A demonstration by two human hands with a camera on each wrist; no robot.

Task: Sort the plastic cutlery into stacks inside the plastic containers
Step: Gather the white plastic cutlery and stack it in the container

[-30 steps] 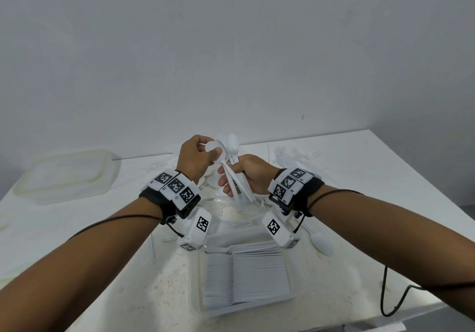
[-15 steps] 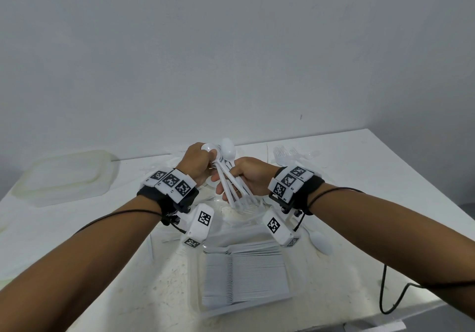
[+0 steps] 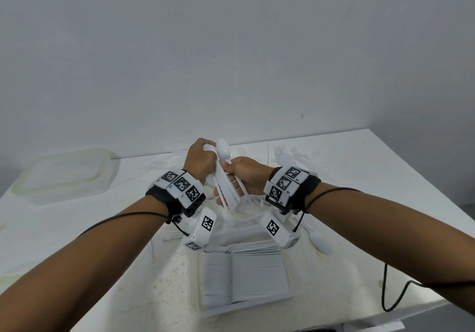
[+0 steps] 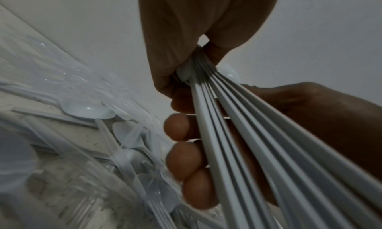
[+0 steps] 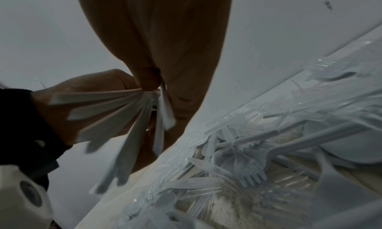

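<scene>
Both hands hold one bundle of white plastic spoons [image 3: 226, 180] upright above the table. My left hand [image 3: 199, 161] grips the bowl end at the top; one bowl [image 3: 222, 149] sticks out beside its fingers. My right hand [image 3: 244, 175] wraps round the handles lower down. In the left wrist view the handles [image 4: 237, 142] run down from the left hand's pinch past the right hand's fingertips [image 4: 181, 157]. The handle ends [image 5: 115, 121] fan out in the right wrist view. A clear container [image 3: 231, 311] near me holds a neat stack of white cutlery [image 3: 244, 275].
A second clear container [image 3: 250, 209] with loose cutlery sits under the hands. Loose forks [image 3: 285, 154] lie at the back right and a single spoon [image 3: 321, 241] on the right. A cloudy lidded tub [image 3: 64, 175] stands far left. A black cable [image 3: 385, 288] hangs over the table's right edge.
My left hand has closed over the spoon bowls, hiding all but one. The handles have drawn closer together in the right hand. Both hands stay in about the same place.
</scene>
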